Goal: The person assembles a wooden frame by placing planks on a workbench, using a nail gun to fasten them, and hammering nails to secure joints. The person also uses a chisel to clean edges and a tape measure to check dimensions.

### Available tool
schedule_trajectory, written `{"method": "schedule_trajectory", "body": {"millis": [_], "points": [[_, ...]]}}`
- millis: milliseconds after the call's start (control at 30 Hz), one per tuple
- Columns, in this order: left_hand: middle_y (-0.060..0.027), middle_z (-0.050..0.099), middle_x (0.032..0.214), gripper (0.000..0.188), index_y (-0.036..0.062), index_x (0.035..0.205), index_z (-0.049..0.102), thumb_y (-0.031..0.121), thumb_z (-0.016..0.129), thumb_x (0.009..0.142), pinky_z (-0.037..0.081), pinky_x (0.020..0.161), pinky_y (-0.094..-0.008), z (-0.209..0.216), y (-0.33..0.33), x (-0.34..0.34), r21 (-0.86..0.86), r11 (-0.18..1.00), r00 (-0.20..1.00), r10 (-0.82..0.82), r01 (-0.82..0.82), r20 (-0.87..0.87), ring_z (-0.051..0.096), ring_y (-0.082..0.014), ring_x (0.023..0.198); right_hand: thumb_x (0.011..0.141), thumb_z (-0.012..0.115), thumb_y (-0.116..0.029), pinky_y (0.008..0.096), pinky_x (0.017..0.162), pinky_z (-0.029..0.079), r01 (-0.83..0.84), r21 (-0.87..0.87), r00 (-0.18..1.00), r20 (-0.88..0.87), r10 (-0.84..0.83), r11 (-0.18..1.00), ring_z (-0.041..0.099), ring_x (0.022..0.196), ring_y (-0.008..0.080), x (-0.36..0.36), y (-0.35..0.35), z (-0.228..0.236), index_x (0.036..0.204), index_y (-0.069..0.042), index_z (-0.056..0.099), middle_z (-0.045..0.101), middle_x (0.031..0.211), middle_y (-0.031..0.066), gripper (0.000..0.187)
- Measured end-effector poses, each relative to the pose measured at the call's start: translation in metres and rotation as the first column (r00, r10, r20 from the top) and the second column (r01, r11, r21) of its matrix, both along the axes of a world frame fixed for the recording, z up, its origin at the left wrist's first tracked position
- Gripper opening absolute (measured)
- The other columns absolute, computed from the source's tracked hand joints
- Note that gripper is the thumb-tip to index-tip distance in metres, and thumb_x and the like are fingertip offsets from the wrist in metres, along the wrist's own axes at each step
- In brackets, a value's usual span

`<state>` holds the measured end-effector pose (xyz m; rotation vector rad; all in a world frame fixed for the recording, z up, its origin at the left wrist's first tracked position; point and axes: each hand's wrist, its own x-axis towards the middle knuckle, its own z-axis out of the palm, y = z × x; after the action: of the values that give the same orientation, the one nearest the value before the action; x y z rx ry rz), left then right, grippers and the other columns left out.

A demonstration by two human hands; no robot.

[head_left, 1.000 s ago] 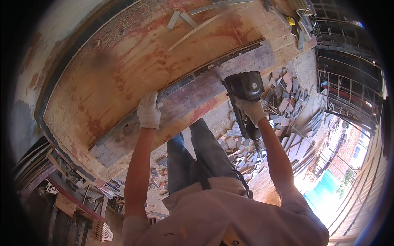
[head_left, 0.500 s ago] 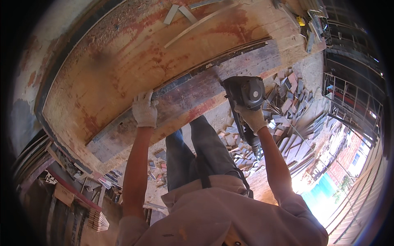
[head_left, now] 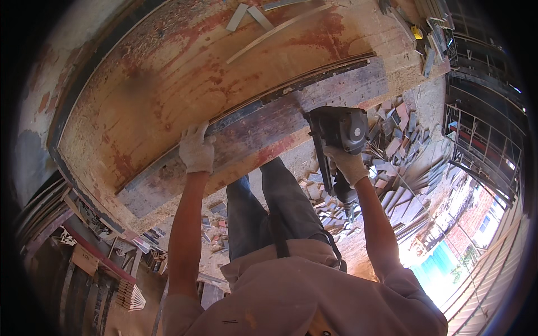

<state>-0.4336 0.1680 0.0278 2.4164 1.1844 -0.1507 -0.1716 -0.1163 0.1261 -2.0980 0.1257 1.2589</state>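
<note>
A long grey-brown wooden board point(head_left: 246, 143) lies slanted along the near side of the work table, with narrow dark strips point(head_left: 246, 110) along its far edge. My left hand point(head_left: 196, 150), in a pale knitted glove, grips the board left of its middle, fingertips over the far edge beside the strips. My right hand point(head_left: 346, 165), also gloved, is wrapped round the handle of a black nail gun point(head_left: 339, 129). The gun's nose is at the board, right of its middle; the exact contact cannot be made out.
The stained brown table top point(head_left: 168, 106) carries loose wood slats point(head_left: 277, 33) at the far side and a yellow item point(head_left: 416, 32) at the far right. Scrap wood pieces point(head_left: 392, 134) cover the ground to the right. Stacked timber point(head_left: 47, 215) stands at the left.
The nail gun and my right hand have shifted slightly right and toward me. The whole view has moved a little too. My left hand keeps its place on the board.
</note>
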Motion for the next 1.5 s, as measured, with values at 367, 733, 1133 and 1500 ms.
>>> {"method": "schedule_trajectory", "body": {"millis": [367,733,1133,1500], "points": [[-0.008,0.068,0.112,0.05,0.0182,0.121,0.072,0.015,0.082,0.072,0.052,0.093,-0.0454,-0.005,-0.002,-0.001,0.02,1.0,1.0,0.022,-0.022,0.007,0.061,-0.0328,0.111,0.087,0.07,-0.015,0.0311,0.043,0.043,0.004,-0.011,0.999,-0.037,-0.004,1.0,0.054,0.046,0.0133,0.004,0.002,0.005,0.089,-0.003,0.065,0.058,0.061,0.0031,0.013],[-0.0084,0.068,0.117,0.05,0.0185,0.123,0.071,0.018,0.081,0.074,0.052,0.095,-0.0464,-0.003,0.001,-0.001,-0.031,0.999,0.998,0.025,-0.026,-0.053,0.061,-0.0337,0.115,0.088,0.07,-0.019,0.0308,0.048,0.047,-0.015,-0.064,0.997,-0.08,0.01,0.998,0.058,0.048,0.0136,0.011,-0.001,0.007,0.085,-0.004,0.068,0.059,0.059,0.0039,0.015],[-0.0073,0.068,0.118,0.05,0.0187,0.127,0.069,0.019,0.078,0.078,0.053,0.094,-0.0458,0.004,0.003,0.001,-0.043,0.999,0.996,-0.019,0.015,-0.085,0.061,-0.0324,0.117,0.09,0.068,-0.021,0.0298,0.047,0.045,-0.045,-0.023,0.996,-0.074,0.043,0.999,0.057,0.047,0.0135,0.013,-0.007,0.003,0.079,-0.004,0.067,0.058,0.058,0.0038,0.02],[-0.0076,0.068,0.117,0.05,0.0196,0.127,0.069,0.021,0.078,0.077,0.053,0.094,-0.0461,0.001,0.003,0.0,-0.016,0.999,0.994,-0.03,0.028,-0.102,0.061,-0.0327,0.116,0.089,0.069,-0.021,0.0304,0.048,0.045,-0.031,-0.048,0.996,-0.084,0.026,0.998,0.057,0.048,0.0137,0.015,-0.005,0.006,0.079,-0.004,0.067,0.058,0.058,0.0035,0.02]]}}
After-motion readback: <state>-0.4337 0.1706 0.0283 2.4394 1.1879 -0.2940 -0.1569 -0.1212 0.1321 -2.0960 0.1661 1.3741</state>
